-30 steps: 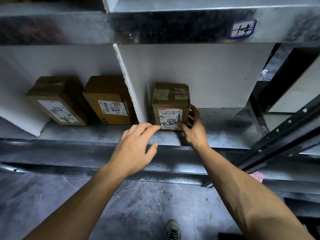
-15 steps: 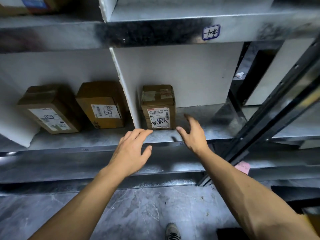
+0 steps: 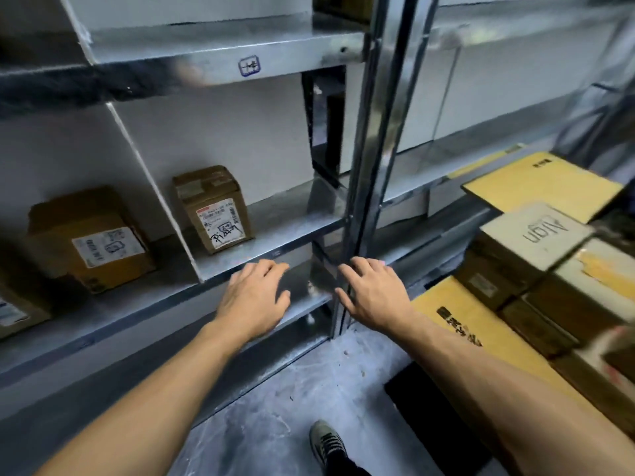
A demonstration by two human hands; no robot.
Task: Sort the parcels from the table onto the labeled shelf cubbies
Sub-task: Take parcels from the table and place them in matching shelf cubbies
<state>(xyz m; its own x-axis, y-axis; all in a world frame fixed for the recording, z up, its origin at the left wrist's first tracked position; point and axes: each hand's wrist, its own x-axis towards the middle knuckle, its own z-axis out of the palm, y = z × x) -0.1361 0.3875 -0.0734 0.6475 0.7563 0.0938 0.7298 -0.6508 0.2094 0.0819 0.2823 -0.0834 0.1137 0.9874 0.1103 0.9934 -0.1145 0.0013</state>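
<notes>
On the shelf board (image 3: 292, 207), near its front edge and just right of the white divider (image 3: 154, 197), one small brown box (image 3: 213, 209) stands upright with its label facing us. We judge that one sorted. Left of the divider sits a bigger box (image 3: 92, 238), and a third box (image 3: 15, 312) is cut off by the left side of our view. That makes three boxes we can count on this shelf, in two cubbies. One blue-edged tag (image 3: 249, 65) is stuck on the front edge of the board above, and its writing is too blurred for us to read.

Our left hand (image 3: 252, 298) hovers just in front of the shelf's front edge, with its fingers loosely spread and nothing in it. Our right hand (image 3: 374, 293) hangs beside it near the metal post (image 3: 367, 149), equally spread and empty.

Past the post, on the right, a pile of parcels (image 3: 534, 235) waits, so we reckon most of the work is not yet done. We count two flat yellow ones, one box with a white top and at least two more brown ones. The blur stops us from giving a firm total. The tabletop beneath them is hidden. With both hands free, we judge that the next parcel comes from that pile.
</notes>
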